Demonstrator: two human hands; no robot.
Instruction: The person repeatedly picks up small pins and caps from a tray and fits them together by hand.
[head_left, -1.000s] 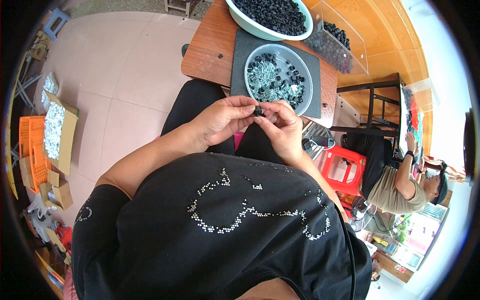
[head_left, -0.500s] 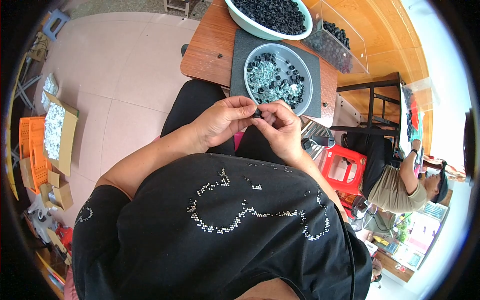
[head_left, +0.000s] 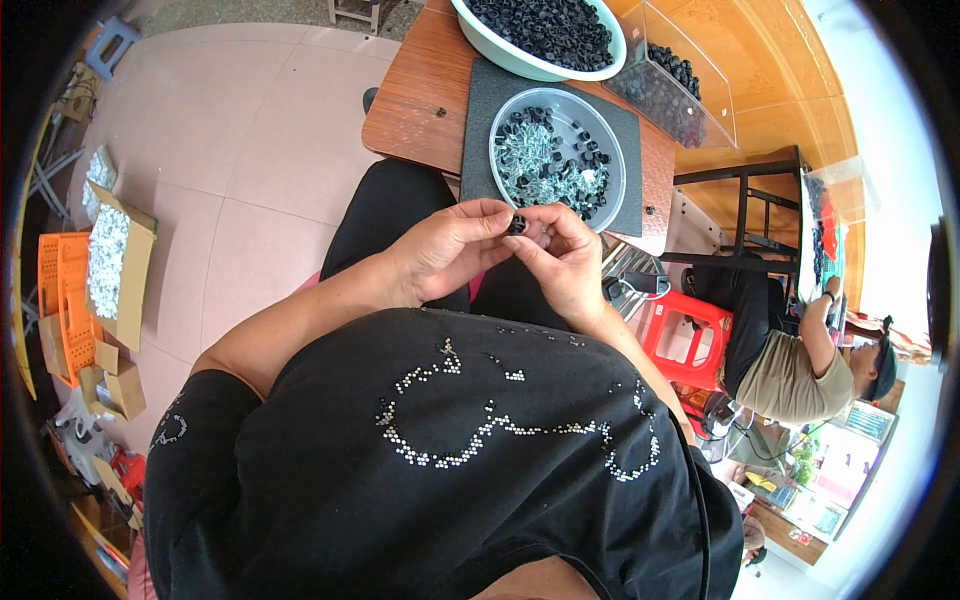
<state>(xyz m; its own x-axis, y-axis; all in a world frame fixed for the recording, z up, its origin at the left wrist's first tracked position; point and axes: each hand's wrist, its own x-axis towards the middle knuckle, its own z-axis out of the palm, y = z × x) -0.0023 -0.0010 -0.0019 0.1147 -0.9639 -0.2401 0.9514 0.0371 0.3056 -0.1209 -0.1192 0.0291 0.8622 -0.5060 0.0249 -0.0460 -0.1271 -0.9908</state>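
Over my lap, my left hand (head_left: 445,245) pinches a small black knob-like plastic part (head_left: 516,225) between thumb and fingertips. Closed from the other side, my right hand (head_left: 562,252) has its thumb tip and forefinger against the same part. Whether a smaller piece sits inside the right fingers is hidden. Just beyond the hands stands a round clear plastic bowl (head_left: 494,160). In it lie a heap of thin silvery screw-like pieces (head_left: 525,158) and several black parts (head_left: 590,158) of the same look.
The bowl rests on a dark grey mat (head_left: 480,110) on a brown wooden table (head_left: 410,115). Behind it are a pale green basin (head_left: 500,60) and a clear bin (head_left: 690,110) of black parts. Right: a red stool (head_left: 688,340) and another person (head_left: 800,380). Left: an orange crate (head_left: 62,300).
The black part shows more plainly between my fingertips, turned slightly upward. Both hands stay nearly in place. The other person's arm has shifted a little.
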